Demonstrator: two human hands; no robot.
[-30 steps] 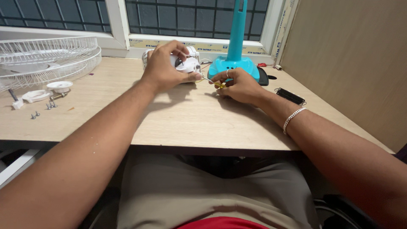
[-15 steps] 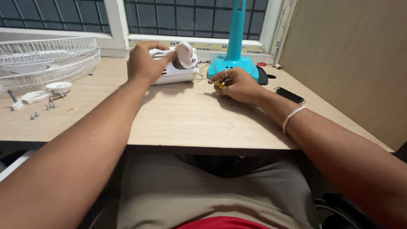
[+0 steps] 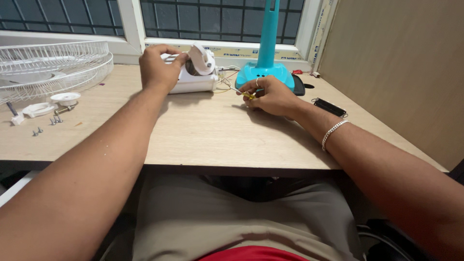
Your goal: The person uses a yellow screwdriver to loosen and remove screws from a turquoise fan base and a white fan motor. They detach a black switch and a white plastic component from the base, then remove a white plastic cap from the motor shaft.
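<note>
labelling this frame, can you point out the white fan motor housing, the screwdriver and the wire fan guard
white fan motor housing point(image 3: 193, 81): head view, on its lower white side, right of the left hand point(image 3: 157, 67).
screwdriver point(image 3: 235, 90): head view, on the thin metal shaft sticking out of the right hand point(image 3: 271, 95).
wire fan guard point(image 3: 58, 63): head view, on its curved outer rim.

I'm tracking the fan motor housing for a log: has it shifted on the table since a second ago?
Yes. The left hand has tipped the motor housing up and drawn it left, away from the teal stand.
</note>
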